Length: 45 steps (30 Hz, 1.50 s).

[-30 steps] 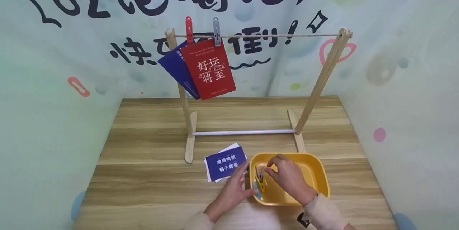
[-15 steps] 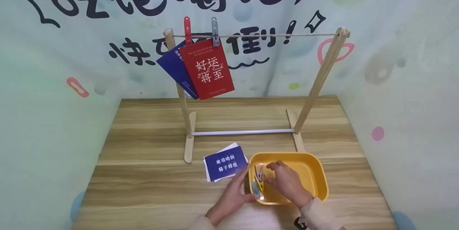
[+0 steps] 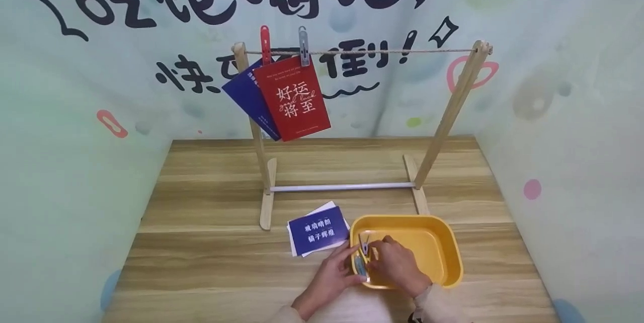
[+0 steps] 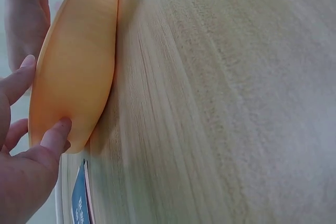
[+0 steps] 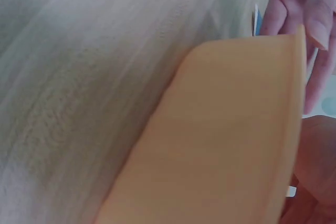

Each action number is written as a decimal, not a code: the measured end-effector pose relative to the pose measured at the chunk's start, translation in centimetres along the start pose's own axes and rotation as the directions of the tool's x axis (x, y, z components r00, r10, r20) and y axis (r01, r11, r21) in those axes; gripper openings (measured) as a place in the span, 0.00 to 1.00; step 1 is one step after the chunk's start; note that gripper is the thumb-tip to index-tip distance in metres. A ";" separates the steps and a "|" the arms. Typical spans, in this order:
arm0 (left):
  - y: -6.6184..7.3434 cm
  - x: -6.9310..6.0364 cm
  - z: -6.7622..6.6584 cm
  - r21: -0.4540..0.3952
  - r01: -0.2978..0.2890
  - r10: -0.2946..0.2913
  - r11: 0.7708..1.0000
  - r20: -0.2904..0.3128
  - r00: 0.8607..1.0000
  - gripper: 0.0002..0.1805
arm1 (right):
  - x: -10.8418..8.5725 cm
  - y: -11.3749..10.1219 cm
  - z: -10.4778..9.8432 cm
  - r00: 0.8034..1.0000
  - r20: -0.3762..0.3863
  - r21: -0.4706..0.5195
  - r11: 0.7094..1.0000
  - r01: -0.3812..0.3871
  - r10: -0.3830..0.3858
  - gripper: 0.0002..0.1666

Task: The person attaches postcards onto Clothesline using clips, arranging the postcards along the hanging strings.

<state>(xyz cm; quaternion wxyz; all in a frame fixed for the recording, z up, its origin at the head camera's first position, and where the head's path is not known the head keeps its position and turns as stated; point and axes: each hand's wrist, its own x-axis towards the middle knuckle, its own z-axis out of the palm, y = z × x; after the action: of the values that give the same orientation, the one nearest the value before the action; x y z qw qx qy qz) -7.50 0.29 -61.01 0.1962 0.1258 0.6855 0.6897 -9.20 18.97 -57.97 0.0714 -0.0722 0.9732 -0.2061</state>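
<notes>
My left hand rests against the left side of a yellow plastic tray. In the left wrist view its fingers are extended, with one fingertip on the tray's outer wall. My right hand reaches down inside the tray with bent fingers, right beside a small bunch of clothespins. A grey clothespin and a blue clothespin show there; a yellow one is mostly covered. Whether the right fingertips pinch one is hidden, and in the right wrist view the tray wall blocks them.
A stack of cards, blue on top, lies left of the tray. Behind stands a wooden rack with a cord. A red clothespin and a grey one hold a blue card and a red card there.
My right hand has lowered towards the clothespins at the tray's left end, its fingers now beside them. The left hand has shifted slightly closer along the tray's left side.
</notes>
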 end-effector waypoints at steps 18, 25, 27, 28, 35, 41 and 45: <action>-0.3 0.0 0.0 -0.045 -0.014 0.014 0.999 0.006 1.000 0.44 | -0.1 -1.0 0.9 0.999 -0.049 -0.081 0.997 0.013 -0.017 0.09; -0.4 0.0 0.0 -0.038 -0.009 0.009 0.999 -0.001 1.000 0.43 | -0.1 -1.0 1.3 0.997 -0.066 -0.102 0.994 0.035 -0.042 0.13; -0.4 0.1 0.0 -0.033 -0.006 0.006 0.999 -0.004 1.000 0.43 | 0.0 -1.0 1.4 0.997 -0.066 -0.105 0.994 0.035 -0.042 0.14; -0.4 0.1 0.0 -0.035 -0.008 0.008 0.999 -0.004 1.000 0.43 | 0.0 -1.0 1.4 0.997 -0.068 -0.108 0.994 0.035 -0.042 0.13; -0.5 0.0 0.0 -0.054 -0.029 0.029 0.998 0.003 1.000 0.43 | 0.1 -0.7 1.7 0.992 -0.113 -0.145 0.988 0.044 -0.061 0.11; -0.5 0.1 0.0 -0.026 -0.026 0.025 0.999 -0.012 1.000 0.43 | 0.3 -0.6 1.7 0.994 -0.092 -0.152 0.987 0.045 -0.059 0.11; -0.6 0.0 0.1 -0.020 -0.026 0.026 0.999 -0.019 0.999 0.43 | 0.2 -0.5 1.5 0.994 -0.078 -0.131 0.990 0.060 -0.071 0.12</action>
<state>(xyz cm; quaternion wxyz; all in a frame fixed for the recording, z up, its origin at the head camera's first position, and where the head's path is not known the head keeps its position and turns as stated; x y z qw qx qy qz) -7.42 0.35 -61.57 0.1821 0.1265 0.6784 0.7004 -9.05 17.92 -59.20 0.0198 -0.1000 0.9837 -0.1482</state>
